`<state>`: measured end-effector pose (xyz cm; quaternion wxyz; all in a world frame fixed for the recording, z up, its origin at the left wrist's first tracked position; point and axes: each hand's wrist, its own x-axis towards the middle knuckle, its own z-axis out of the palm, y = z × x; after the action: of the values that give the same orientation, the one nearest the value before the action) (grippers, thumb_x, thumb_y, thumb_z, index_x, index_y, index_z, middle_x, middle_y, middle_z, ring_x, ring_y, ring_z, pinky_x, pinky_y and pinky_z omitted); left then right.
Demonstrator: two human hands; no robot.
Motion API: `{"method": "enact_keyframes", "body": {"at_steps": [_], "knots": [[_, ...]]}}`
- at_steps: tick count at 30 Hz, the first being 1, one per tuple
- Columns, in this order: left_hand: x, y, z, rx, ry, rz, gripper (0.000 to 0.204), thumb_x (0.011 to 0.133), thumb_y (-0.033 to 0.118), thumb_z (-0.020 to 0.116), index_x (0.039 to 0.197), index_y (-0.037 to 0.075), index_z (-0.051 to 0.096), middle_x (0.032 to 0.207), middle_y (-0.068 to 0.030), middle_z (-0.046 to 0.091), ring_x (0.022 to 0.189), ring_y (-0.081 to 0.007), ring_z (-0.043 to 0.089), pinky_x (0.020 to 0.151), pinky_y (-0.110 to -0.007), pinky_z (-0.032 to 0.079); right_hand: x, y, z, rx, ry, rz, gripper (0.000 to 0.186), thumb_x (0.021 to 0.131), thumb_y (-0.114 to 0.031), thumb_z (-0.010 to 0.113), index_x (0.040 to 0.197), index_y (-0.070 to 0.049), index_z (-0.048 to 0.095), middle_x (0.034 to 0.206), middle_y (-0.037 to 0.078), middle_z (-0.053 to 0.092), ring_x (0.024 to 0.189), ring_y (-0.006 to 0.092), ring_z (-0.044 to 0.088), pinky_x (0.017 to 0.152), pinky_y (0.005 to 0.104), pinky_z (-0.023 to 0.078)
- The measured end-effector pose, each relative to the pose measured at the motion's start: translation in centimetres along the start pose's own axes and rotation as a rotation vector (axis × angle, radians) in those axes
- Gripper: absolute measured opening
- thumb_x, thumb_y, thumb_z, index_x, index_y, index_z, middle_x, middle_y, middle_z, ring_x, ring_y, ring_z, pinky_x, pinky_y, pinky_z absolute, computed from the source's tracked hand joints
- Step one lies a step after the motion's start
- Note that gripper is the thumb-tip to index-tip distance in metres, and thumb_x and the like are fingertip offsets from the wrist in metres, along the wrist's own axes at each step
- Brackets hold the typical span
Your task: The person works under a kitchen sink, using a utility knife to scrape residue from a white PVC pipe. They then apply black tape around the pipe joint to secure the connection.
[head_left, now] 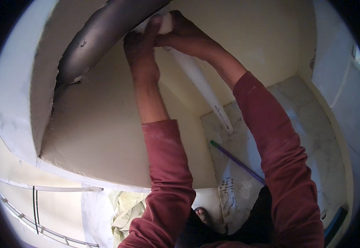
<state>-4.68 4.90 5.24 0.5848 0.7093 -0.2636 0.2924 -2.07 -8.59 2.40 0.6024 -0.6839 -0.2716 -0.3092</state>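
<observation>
Both arms reach up, in dark red sleeves. My right hand (185,36) is wrapped around a white pipe fitting (166,24) high in the corner. Against its near side, my left hand (142,47) is closed on the same fitting, thumb pressed over it. The fitting's exact shape is partly hidden by the fingers. Below the hands a white pipe (196,76) runs down along the wall to the tiled floor; whether it joins the fitting is hidden. Close beside my left hand, a thick dark grey pipe (105,35) slants across the upper left.
A purple stick with a green end (238,162) lies on the marble floor (279,124). A broken-edged wall opening (43,103) frames the left. Lower left are a ladder (43,229) and a crumpled pale sheet (128,211). My sandalled foot (202,215) is below.
</observation>
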Motion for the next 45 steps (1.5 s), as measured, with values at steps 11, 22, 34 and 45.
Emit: {"method": "enact_keyframes", "body": {"at_steps": [11,22,34,45], "knots": [[0.1,1.0,2.2,-0.1,0.082,0.207,0.06,0.087,0.026,0.074,0.132,-0.007,0.051,0.125,-0.0129,0.059,0.116,-0.0252,0.058,0.096,-0.04,0.048,-0.5,-0.5,1.9,-0.262,0.14,0.079,0.097,0.068,-0.049,0.08,0.131,0.013,0.04,0.127,0.028,0.05,0.119,0.0364,0.055,0.1,0.0401,0.046],[3.4,-2.8,-2.2,-0.549,-0.294,-0.096,0.049,0.085,0.027,0.075,0.123,0.001,0.06,0.118,-0.009,0.064,0.11,-0.0252,0.06,0.096,-0.036,0.049,-0.4,0.0,1.1,0.094,-0.059,0.032,0.086,0.069,-0.039,0.082,0.128,0.009,0.044,0.122,0.022,0.057,0.111,0.0301,0.06,0.096,0.0367,0.047],[-0.4,-0.4,-0.9,-0.157,-0.122,-0.046,0.053,0.087,0.023,0.073,0.129,-0.001,0.054,0.125,-0.0111,0.059,0.115,-0.0238,0.056,0.1,-0.035,0.044,-1.9,-0.3,-1.4,0.018,-0.095,0.0,0.09,0.071,-0.046,0.083,0.131,0.01,0.045,0.126,0.024,0.056,0.118,0.0368,0.056,0.101,0.0411,0.046],[-0.8,-1.5,1.3,-0.233,-0.166,-0.051,0.053,0.081,0.022,0.079,0.125,0.006,0.055,0.115,-0.0051,0.065,0.103,-0.0164,0.06,0.088,-0.034,0.047,0.0,-1.0,-1.3,0.032,0.116,-0.032,0.074,0.079,-0.052,0.074,0.122,0.008,0.061,0.119,0.022,0.063,0.111,0.0321,0.061,0.099,0.0389,0.046]]}}
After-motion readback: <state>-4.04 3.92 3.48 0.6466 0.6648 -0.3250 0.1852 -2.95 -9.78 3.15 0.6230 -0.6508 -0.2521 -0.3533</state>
